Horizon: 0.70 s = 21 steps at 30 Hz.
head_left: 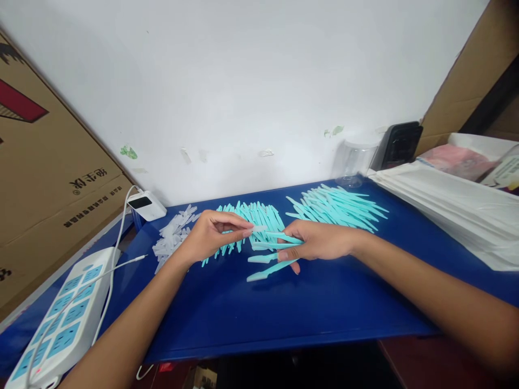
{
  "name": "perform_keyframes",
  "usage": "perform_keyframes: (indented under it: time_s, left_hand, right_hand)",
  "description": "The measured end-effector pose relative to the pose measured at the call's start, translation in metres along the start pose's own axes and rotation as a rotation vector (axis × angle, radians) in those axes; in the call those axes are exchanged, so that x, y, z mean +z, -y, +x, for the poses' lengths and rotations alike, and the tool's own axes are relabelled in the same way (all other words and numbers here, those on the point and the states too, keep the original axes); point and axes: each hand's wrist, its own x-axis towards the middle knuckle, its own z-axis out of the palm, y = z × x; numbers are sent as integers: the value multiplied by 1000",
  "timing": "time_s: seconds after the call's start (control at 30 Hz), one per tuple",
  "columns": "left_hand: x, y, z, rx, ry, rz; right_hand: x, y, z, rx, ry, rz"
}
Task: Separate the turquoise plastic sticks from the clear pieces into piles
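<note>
My left hand (213,233) pinches a small clear plastic cap (258,229) between thumb and fingers. My right hand (320,240) grips several teal plastic razor sticks (270,254), fanned out to the left above the blue table (259,308). The cap's tip meets the end of the top stick. Behind my hands lies a middle pile of teal sticks (259,216), and a second teal pile (338,208) lies to the right. A heap of clear caps (172,237) sits left of my left hand.
A white power strip (60,319) with a cable lies at the front left, a white charger (146,205) behind it. Cardboard boxes (44,173) stand on the left. Stacked white bags (450,208) fill the right side; a clear jar (357,159) and a black device (399,143) stand by the wall.
</note>
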Motion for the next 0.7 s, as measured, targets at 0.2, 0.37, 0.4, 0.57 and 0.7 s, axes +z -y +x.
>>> perform_keyframes:
  time_s: [0.2, 0.37, 0.4, 0.57, 0.7]
  left_hand:
    - [2, -5, 0, 4, 36, 12]
    - [1, -7, 0, -7, 93, 20]
    - [1, -7, 0, -7, 91, 25]
    - [-1, -6, 0, 11, 38, 42]
    - [-2, -6, 0, 0, 64, 55]
  right_hand:
    - [0, 1, -1, 25, 28, 18]
    - [0, 2, -1, 10, 50, 30]
    - [0, 2, -1, 8, 50, 30]
    - [0, 2, -1, 1, 33, 11]
    - [-1, 2, -1, 3, 30, -8]
